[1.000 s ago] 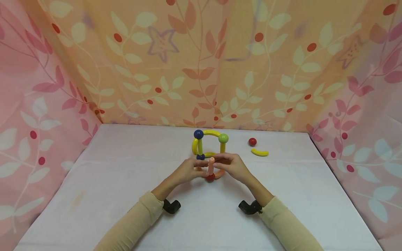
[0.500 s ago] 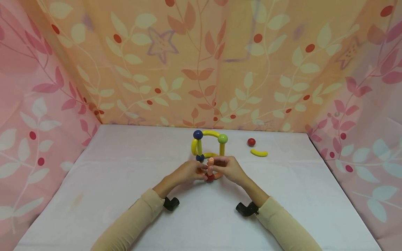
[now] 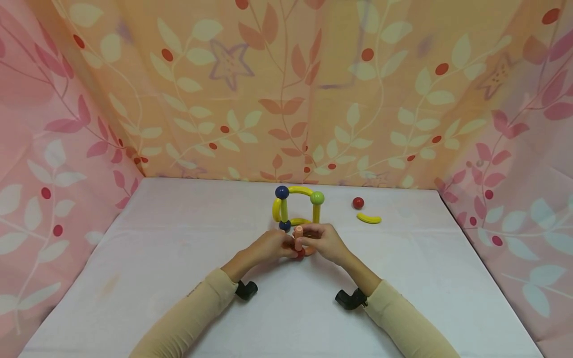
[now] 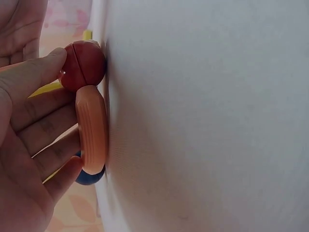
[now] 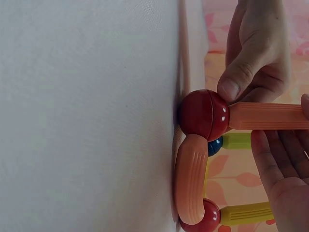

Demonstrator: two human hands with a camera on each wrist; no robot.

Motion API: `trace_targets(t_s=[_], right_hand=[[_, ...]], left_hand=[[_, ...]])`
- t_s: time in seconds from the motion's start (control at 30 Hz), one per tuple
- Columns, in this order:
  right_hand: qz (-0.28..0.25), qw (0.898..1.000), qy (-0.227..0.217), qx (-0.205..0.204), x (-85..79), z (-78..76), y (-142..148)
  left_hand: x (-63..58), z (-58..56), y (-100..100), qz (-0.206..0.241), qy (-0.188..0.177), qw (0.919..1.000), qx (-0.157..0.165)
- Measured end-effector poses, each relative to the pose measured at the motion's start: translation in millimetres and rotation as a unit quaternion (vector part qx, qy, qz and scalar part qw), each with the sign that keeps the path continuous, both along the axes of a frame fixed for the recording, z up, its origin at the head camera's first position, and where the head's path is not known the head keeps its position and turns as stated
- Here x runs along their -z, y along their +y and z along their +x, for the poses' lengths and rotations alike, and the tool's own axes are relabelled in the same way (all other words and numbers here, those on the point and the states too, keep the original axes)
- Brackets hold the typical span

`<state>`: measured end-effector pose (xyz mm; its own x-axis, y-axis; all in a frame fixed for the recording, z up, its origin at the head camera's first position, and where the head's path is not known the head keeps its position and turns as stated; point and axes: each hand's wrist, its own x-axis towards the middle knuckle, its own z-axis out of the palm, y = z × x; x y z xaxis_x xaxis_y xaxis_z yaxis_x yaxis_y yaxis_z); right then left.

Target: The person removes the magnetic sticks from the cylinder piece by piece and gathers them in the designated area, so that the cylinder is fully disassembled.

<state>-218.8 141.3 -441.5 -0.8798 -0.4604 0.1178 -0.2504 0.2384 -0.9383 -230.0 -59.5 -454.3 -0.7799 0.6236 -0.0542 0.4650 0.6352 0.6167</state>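
A ball-and-stick construction toy stands mid-table. At its near corner sits a red ball (image 5: 200, 115), which my left hand (image 3: 268, 244) holds between thumb and fingers. My right hand (image 3: 326, 242) pinches an upright straight orange stick (image 3: 298, 238) whose lower end meets that ball. Curved orange sticks lead off the ball on either side, one (image 4: 91, 135) to a blue ball (image 4: 91, 177), the other (image 5: 190, 180) to a second red ball (image 5: 206, 216). Behind the hands rise yellow sticks topped by a dark blue ball (image 3: 282, 192) and a green ball (image 3: 317, 198).
To the right of the toy lie a loose red ball (image 3: 358, 203) and a curved yellow stick (image 3: 369, 218). Floral cloth (image 3: 286, 99) hangs along the back and both sides of the white table (image 3: 179, 258). Black wrist mounts (image 3: 351, 299) stick out below the forearms.
The left fingers have moved in and down to the red ball at the near corner. The right hand has shifted slightly down and left, its fingers now on the upright orange stick.
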Motion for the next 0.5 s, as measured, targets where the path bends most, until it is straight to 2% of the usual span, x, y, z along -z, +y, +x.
trace_targets(t_s=[0.27, 0.5], right_hand=[[0.000, 1.000, 0.006, 0.011, -0.6, 2.4, -1.9], [0.004, 1.000, 0.011, 0.024, 1.2, 0.0, -1.1]], left_hand=[[2.6, 0.4, 2.7, 0.002, 0.005, 1.0000, -0.007], [-0.8, 2.6, 3.6, -0.004, 0.025, 0.9997, -0.006]])
